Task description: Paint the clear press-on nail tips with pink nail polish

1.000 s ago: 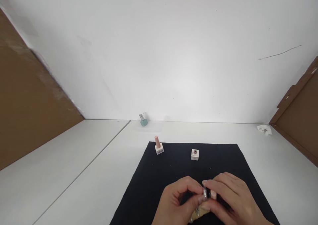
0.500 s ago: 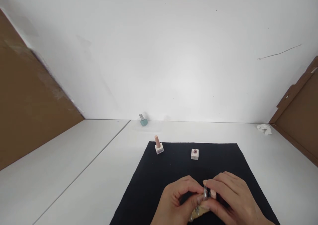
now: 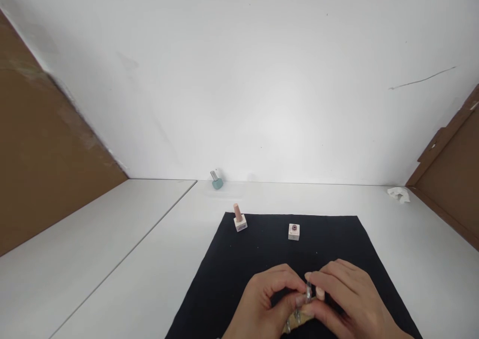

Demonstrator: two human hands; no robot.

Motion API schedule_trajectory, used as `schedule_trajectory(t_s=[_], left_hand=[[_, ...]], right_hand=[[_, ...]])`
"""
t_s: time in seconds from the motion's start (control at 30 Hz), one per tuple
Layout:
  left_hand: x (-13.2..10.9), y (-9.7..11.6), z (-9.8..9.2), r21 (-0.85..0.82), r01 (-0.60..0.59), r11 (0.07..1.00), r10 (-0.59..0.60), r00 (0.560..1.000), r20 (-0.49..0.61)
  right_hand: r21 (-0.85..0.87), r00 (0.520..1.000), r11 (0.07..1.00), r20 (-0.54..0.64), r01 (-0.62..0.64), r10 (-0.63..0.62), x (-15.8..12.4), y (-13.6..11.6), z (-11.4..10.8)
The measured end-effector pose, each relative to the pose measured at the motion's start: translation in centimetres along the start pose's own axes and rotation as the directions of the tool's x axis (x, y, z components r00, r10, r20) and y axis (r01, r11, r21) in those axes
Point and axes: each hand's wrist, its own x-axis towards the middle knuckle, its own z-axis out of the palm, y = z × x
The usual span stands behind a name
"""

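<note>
Though my fingers (image 3: 289, 280) partly hide the tan strip (image 3: 293, 324) over the black mat (image 3: 224, 284), my left hand (image 3: 262, 299) pinches a clear piece (image 3: 309, 293), my right hand (image 3: 352, 294) a pink cap (image 3: 320, 293).

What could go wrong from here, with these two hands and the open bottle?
The uncapped bottle stands on the black cloth just beyond the hands; a knock might tip it.
The small clear piece at the fingertips of the left hand could slip.
The right hand holds a pink cap close by, so they might bump.
</note>
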Motion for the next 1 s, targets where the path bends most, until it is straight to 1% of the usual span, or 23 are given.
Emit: schedule_trajectory(t_s=[0.17, 0.27, 0.33, 0.37, 0.4, 0.43, 0.47, 0.5, 0.53, 0.57, 0.6, 0.63, 0.7, 0.77, 0.8, 0.87, 0.93, 1.0], left_hand=[[0.0, -0.2, 0.1, 0.009, 0.011, 1.000, -0.011, 1.000, 0.012], [0.0, -0.2, -0.1, 0.028, 0.007, 1.000, -0.007, 1.000, -0.014], [0.0, -0.2, -0.3, 0.041, 0.019, 0.999, -0.017, 0.999, -0.047], [0.0, -0.1, -0.4, 0.045, 0.031, 0.998, -0.028, 0.998, -0.064], [0.1, -0.1, -0.5, 0.045, 0.044, 0.998, -0.040, 0.996, -0.078], [0.1, -0.1, -0.6, 0.043, 0.056, 0.997, -0.052, 0.995, -0.089], [0.1, 0.0, -0.7, 0.041, 0.065, 0.997, -0.061, 0.993, -0.099], [0.1, 0.0, -0.7, 0.039, 0.073, 0.997, -0.069, 0.992, -0.106], [0.1, 0.0, -0.7, 0.035, 0.077, 0.996, -0.073, 0.991, -0.108], [0.1, 0.0, -0.6, 0.030, 0.078, 0.997, -0.074, 0.991, -0.110], [0.1, -0.1, -0.6, 0.027, 0.078, 0.997, -0.074, 0.991, -0.108], [0.0, -0.1, -0.5, 0.025, 0.078, 0.997, -0.075, 0.992, -0.106], [0.0, -0.2, -0.4, 0.023, 0.077, 0.997, -0.074, 0.992, -0.101], [0.1, -0.3, -0.3, 0.026, 0.081, 0.996, -0.078, 0.991, -0.113], [0.1, -0.3, -0.2, 0.033, 0.085, 0.996, -0.080, 0.989, -0.122], [0.2, -0.3, -0.1, 0.056, 0.082, 0.995, -0.073, 0.988, -0.139], [0.3, -0.3, 0.1, 0.082, 0.065, 0.994, -0.053, 0.989, -0.140], [0.3, -0.3, 0.2, 0.101, 0.046, 0.994, -0.033, 0.991, -0.129]], right_hand=[[-0.022, 1.000, 1.000, -0.018, 0.004, -0.004, 0.1, -0.1, -0.1], [-0.024, 0.999, 1.000, -0.039, -0.002, 0.001, 0.2, 0.1, -0.5], [-0.001, 0.996, 0.998, -0.065, -0.060, 0.060, 0.1, 0.4, -0.9], [0.016, 0.988, 0.992, -0.095, -0.123, 0.124, 0.0, 0.6, -1.2], [0.039, 0.967, 0.977, -0.138, -0.212, 0.215, -0.2, 0.8, -1.5], [0.078, 0.929, 0.946, -0.178, -0.315, 0.325, -0.3, 1.1, -1.8], [0.135, 0.870, 0.895, -0.214, -0.425, 0.445, -0.4, 1.5, -2.1], [0.214, 0.795, 0.829, -0.239, -0.517, 0.558, -0.5, 1.8, -2.3], [0.312, 0.717, 0.751, -0.240, -0.581, 0.655, -0.6, 2.2, -2.5], [0.421, 0.650, 0.668, -0.210, -0.614, 0.730, -0.6, 2.6, -2.6], [0.524, 0.600, 0.582, -0.158, -0.622, 0.784, -0.6, 2.9, -2.7], [0.612, 0.566, 0.498, -0.099, -0.614, 0.819, -0.5, 3.2, -2.6], [0.722, 0.528, 0.349, 0.026, -0.597, 0.849, -0.3, 3.3, -2.6], [0.763, 0.503, 0.238, 0.130, -0.602, 0.854, -0.1, 3.1, -2.5], [0.766, 0.494, 0.200, 0.171, -0.610, 0.852, -0.1, 2.8, -2.4], [0.749, 0.489, 0.156, 0.247, -0.644, 0.836, 0.0, 2.2, -2.4], [0.714, 0.521, 0.166, 0.311, -0.680, 0.795, -0.1, 1.6, -2.2], [0.680, 0.570, 0.222, 0.342, -0.698, 0.747, -0.3, 1.2, -1.9]])
